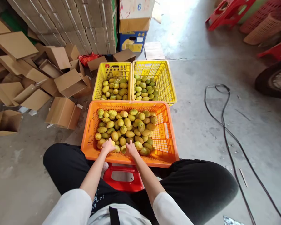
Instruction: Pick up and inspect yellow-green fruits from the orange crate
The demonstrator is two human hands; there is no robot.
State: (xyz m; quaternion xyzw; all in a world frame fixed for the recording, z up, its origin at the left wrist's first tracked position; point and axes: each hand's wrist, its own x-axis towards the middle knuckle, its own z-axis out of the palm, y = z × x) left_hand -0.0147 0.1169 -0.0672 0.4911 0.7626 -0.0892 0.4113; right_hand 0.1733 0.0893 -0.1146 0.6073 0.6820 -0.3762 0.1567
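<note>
An orange plastic crate (165,132) sits on the floor in front of my knees, filled with several yellow-green fruits (125,128). Both my hands reach into its near side. My left hand (108,145) is curled over a fruit at the near left of the pile. My right hand (131,148) rests fingers-down on the fruits beside it, gripping one. Behind the orange crate stand two yellow crates, the left one (100,79) and the right one (167,82), each holding several of the same fruits.
A red plastic stool (123,177) sits between my legs. Empty cardboard boxes (63,112) lie scattered at left, with stacked flat cartons (84,22) behind. A black cable (224,125) snakes across the concrete at right. A wheel (275,79) and red stools (227,12) stand far right.
</note>
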